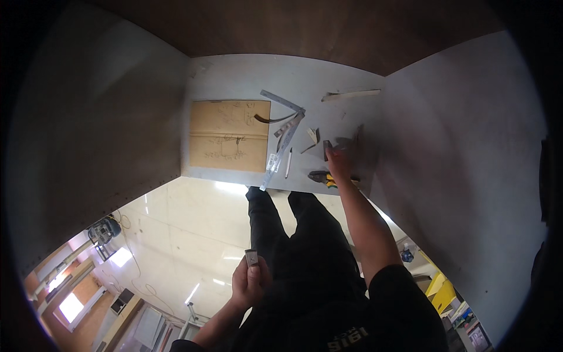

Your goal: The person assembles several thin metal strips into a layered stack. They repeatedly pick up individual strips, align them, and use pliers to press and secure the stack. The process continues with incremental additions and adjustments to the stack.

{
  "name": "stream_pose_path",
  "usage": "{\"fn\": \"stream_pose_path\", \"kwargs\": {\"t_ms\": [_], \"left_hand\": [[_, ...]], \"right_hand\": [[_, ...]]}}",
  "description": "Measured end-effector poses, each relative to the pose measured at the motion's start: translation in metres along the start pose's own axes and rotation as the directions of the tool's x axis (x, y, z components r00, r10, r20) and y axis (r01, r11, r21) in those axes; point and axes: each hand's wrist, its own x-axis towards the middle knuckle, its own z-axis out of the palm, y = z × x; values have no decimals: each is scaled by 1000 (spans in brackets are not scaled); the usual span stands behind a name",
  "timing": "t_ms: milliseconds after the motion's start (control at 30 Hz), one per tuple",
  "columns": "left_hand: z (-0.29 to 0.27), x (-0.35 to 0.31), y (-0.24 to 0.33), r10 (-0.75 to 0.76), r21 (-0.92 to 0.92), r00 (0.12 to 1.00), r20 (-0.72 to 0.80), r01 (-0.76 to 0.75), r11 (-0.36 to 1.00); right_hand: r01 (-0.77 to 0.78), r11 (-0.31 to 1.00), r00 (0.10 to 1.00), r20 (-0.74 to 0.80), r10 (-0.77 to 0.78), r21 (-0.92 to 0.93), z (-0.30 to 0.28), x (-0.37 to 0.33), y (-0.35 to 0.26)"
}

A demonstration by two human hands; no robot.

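Note:
My left hand (251, 283) is closed in front of my body, thumb pressed on a small flat metal piece (251, 257) that sticks up from the fingers. Over the right part of the grey work surface, my right hand (339, 164) grips a small dark grey block-like piece (327, 149), its exact kind unclear. Just below that hand lie pliers (319, 176) with yellow and black handles, partly covered by the wrist. Left of it are a small bent piece (311, 136) and a white pen-like stick (288, 163).
Metal rulers (285, 136) and a dark curved strip (271, 119) lie mid-surface, beside flat cardboard (230, 158) with hand-drawn sketches. A thin strip (352, 94) rests at the back. Tall grey panels (99, 129) stand on both sides. A machine (104, 230) sits on the pale floor.

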Motion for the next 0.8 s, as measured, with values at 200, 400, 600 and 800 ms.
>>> {"fn": "stream_pose_path", "kwargs": {"t_ms": [200, 400, 600, 800], "left_hand": [[-13, -3, 0, -23, 4, 998, -65, 24, 1000], [-14, -1, 0, 39, -28, 997, -71, -41, 999], [-20, 1, 9, 86, 23, 992, -95, -84, 996], [-20, 4, 6, 93, -19, 990, -103, -95, 995]], "right_hand": [[-124, 977, 973, -213, 86, -172, 21, 13, -12], [106, 832, 909, -286, -304, -545, -7, -4, -84], [188, 780, 954, -80, -291, -597, 28, 35, -61], [301, 913, 938, -84, -335, -275, 29, 34, -42]]}}
